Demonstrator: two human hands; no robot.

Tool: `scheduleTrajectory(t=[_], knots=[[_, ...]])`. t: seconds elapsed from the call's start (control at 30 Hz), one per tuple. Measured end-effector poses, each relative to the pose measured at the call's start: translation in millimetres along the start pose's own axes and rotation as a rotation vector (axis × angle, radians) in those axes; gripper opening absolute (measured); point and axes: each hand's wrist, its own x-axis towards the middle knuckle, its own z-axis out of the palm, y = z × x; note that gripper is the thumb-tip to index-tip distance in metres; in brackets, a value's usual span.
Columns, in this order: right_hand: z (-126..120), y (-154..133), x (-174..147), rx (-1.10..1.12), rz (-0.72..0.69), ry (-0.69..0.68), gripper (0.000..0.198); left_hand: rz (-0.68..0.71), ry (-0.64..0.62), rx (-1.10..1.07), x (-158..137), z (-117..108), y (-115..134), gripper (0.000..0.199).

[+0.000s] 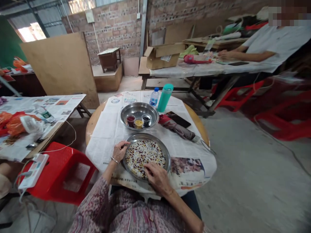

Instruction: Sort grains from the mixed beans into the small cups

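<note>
A round metal basin (167, 154) close to my body holds a spread of mixed white, dark red, black and yellow grains or beans (143, 153). My left hand (119, 151) grips its left rim, thumb and fingers together there. Over the near right part of the mix, my right hand (157, 176) is lowered with its fingertips pinched among the grains; what they hold is too small to make out. Just beyond stands a second metal basin (138, 107). Inside it are a cup of red beans (130, 121), a cup of yellow grains (138, 123) and a cup of black beans (146, 121).
Newspaper (104, 129) covers the round table. A water bottle (154, 97), a teal flask (165, 97), a folded umbrella (178, 128) and a dark tablet or phone (179, 119) lie or stand beyond. A red stool (60, 174) is at left; another person (274, 45) sits at the back right.
</note>
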Motion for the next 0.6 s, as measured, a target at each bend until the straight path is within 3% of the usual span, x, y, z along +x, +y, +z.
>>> scheduleTrajectory(t=[0.23, 0.4, 0.5, 0.6], knots=[[0, 9, 7, 0.034, -0.044, -0.012, 0.018, -0.014, -0.022, -0.036, 1, -9, -5, 0.050], [-3, 12, 8, 0.090, -0.035, -0.058, 0.020, 0.115, -0.104, 0.246, 14, -23, -11, 0.013], [-15, 10, 19, 0.154, -0.015, -0.116, 0.020, 0.196, -0.128, 0.342, 21, -28, -15, 0.025], [-32, 6, 52, 0.193, -0.003, -0.091, 0.021, 0.168, -0.132, 0.366, 25, -28, -18, 0.024]])
